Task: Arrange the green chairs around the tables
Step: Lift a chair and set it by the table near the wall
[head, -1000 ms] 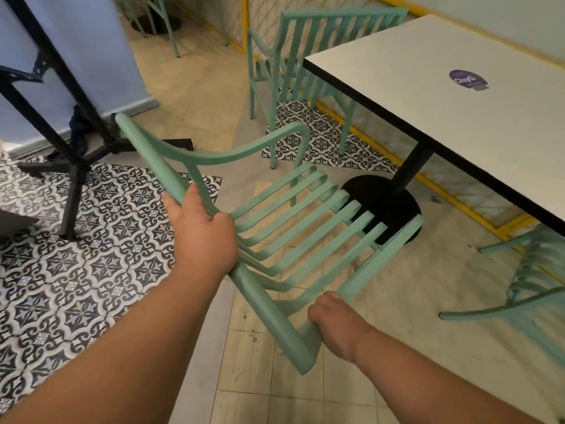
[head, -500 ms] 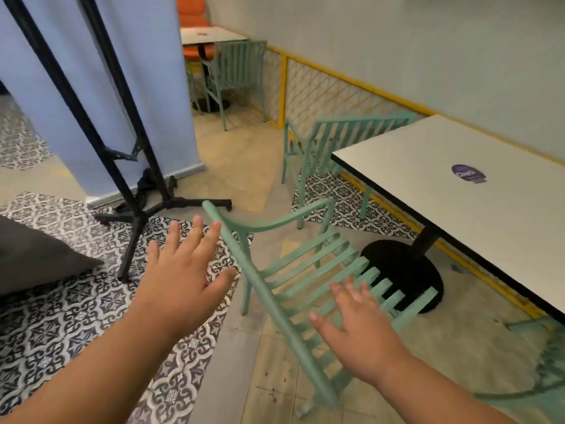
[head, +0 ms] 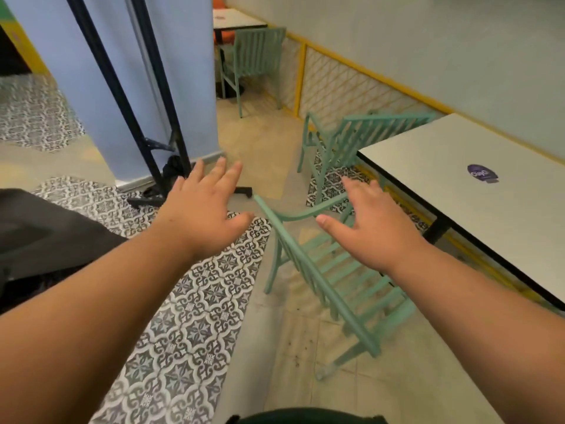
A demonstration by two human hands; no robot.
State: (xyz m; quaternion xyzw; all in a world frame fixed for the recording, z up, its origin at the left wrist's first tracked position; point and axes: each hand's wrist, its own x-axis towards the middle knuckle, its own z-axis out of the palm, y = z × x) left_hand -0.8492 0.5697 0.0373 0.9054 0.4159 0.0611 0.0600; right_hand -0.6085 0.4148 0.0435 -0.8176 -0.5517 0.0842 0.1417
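Tiled floor (head: 189,332); chair (head: 324,286) untouched beneath hands (head: 208,209) (head: 376,228)

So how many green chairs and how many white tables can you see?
Green chairs: 3 (near chair, middle chair, far chair)
White tables: 2 (near table, far table)
Total: 5 in plain view

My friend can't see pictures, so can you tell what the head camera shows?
A person's open left hand and right hand reach out above a green chair beside a white table, holding nothing. A second green chair stands at the table's far end, and a third chair sits farther back.
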